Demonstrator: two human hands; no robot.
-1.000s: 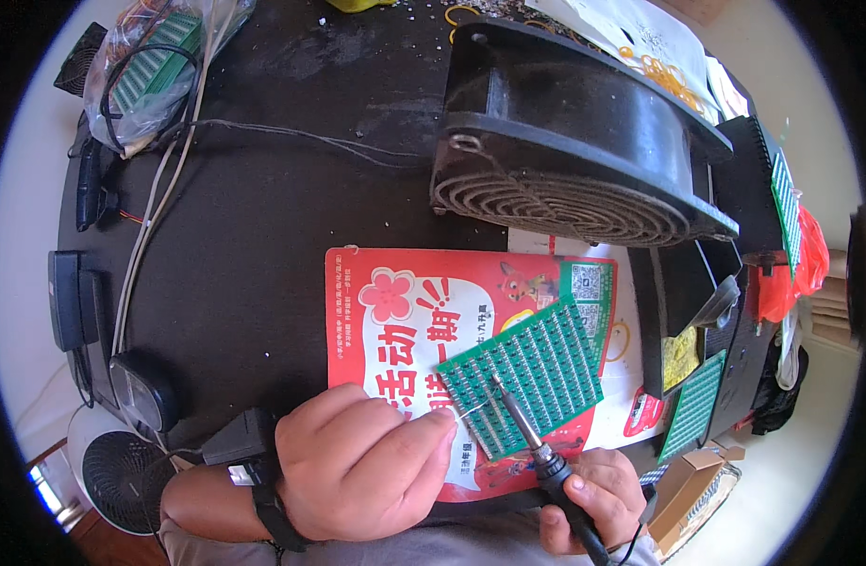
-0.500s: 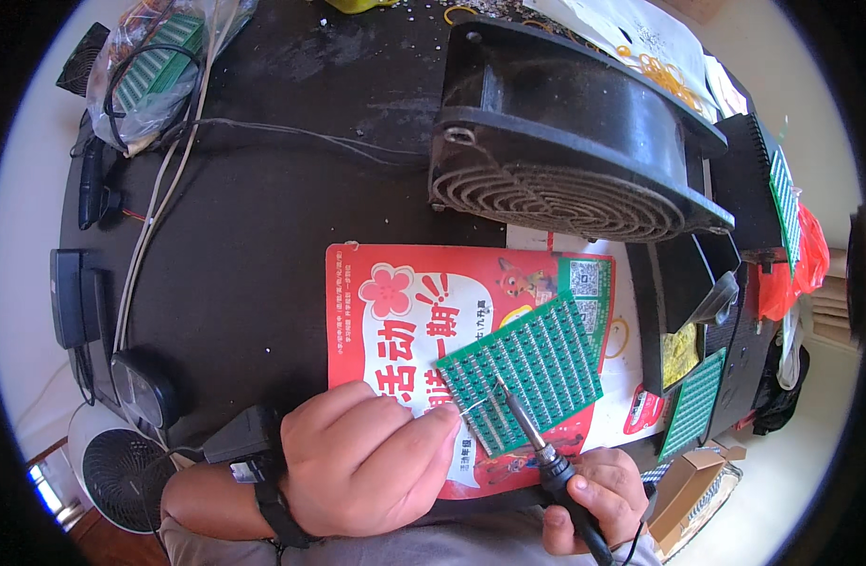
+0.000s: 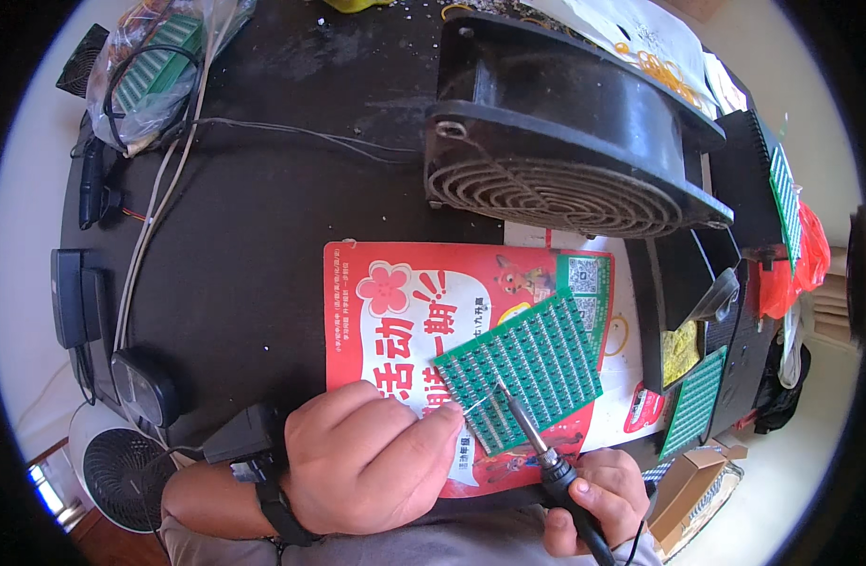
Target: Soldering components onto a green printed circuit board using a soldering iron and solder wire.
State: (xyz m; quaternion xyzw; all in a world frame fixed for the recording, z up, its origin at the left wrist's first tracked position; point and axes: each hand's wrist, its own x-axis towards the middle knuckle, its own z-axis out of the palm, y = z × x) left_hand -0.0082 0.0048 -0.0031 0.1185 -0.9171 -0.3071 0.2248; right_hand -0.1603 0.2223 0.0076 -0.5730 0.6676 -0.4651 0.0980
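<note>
Circuit board (image 3: 520, 368), green, lies tilted on the red flyer (image 3: 405, 330) in front of the black fan (image 3: 565, 141), same spot as half a second ago. Left hand (image 3: 367, 462) unmoved, curled, pinching solder wire (image 3: 477, 404) at the board's lower edge. Right hand (image 3: 598, 500) stays wrapped around soldering iron (image 3: 537, 443), tip on the board.

Electronics repair workbench: a soldering iron (image 3: 546, 462) over a green circuit board (image 3: 523, 368) at lower centre, large black fan (image 3: 565, 141) upper right, loose cables (image 3: 159, 189) upper left.
</note>
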